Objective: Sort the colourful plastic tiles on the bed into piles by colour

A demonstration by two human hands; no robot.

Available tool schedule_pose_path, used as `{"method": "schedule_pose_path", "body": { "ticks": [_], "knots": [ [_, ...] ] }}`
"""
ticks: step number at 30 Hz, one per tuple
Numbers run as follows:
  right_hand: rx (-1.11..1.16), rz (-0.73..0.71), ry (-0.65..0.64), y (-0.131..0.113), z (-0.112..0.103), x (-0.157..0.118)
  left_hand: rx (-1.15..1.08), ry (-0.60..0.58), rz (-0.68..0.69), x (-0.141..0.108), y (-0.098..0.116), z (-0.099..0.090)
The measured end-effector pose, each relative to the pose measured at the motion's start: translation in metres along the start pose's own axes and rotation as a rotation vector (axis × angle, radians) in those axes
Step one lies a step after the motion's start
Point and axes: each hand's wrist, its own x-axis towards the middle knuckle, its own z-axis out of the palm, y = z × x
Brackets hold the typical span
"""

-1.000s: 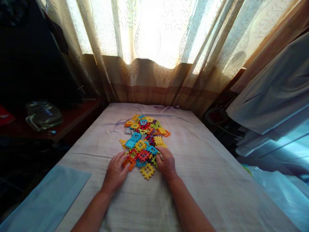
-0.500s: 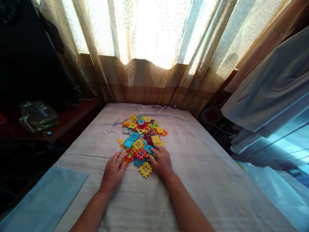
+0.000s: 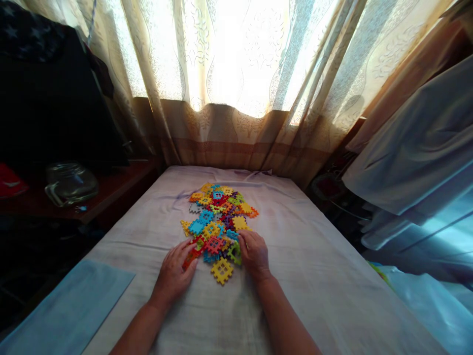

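A pile of colourful plastic interlocking tiles (image 3: 211, 230), notched at their edges and some with window-like openings, lies on the sheet-covered surface (image 3: 295, 276). My left hand (image 3: 174, 271) rests at the pile's near left edge, thumb and fingers apart around a red-orange tile (image 3: 189, 258). At the right side, my right hand (image 3: 254, 252) has its fingers drawn together at a blue tile (image 3: 232, 235); the fingertips' contact is partly hidden. A green tile (image 3: 234, 252) lies beside the right thumb. Nearest me, a yellow tile (image 3: 222, 271) lies flat between the hands.
A folded light-blue cloth (image 3: 84, 296) lies at the left. Beyond it, a glass jug (image 3: 72, 183) stands on a dark red shelf beside a black screen (image 3: 55, 108). Curtains (image 3: 229, 125) hang behind. Pale fabric (image 3: 410, 143) hangs at the right.
My right hand has shifted slightly right and its fingers have drawn together, uncovering the green tile. My left hand stays at the left edge, slightly lower. The view has tilted a little.
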Motion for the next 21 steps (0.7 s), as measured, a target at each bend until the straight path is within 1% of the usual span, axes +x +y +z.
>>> {"method": "schedule_pose_path", "body": {
  "ticks": [3,7,10,12,16,21],
  "knots": [
    [-0.036,0.078,0.09,0.026,-0.015,0.004,-0.001,-0.019,-0.012,0.0,0.001,-0.001],
    [-0.121,0.237,0.226,0.069,-0.041,0.002,0.012,-0.036,-0.004,0.001,0.001,-0.002],
    [-0.169,0.319,0.3,0.09,-0.051,-0.003,0.029,-0.043,0.001,0.001,0.001,-0.001],
    [-0.171,0.326,0.293,0.095,-0.052,-0.005,0.032,-0.049,0.002,0.0,0.0,0.0],
    [-0.158,0.308,0.174,0.098,-0.049,-0.008,0.037,-0.06,-0.009,0.0,0.0,0.0],
    [-0.237,0.386,0.07,0.102,-0.05,-0.014,0.031,-0.058,-0.007,0.002,0.003,-0.003]
  ]
}}
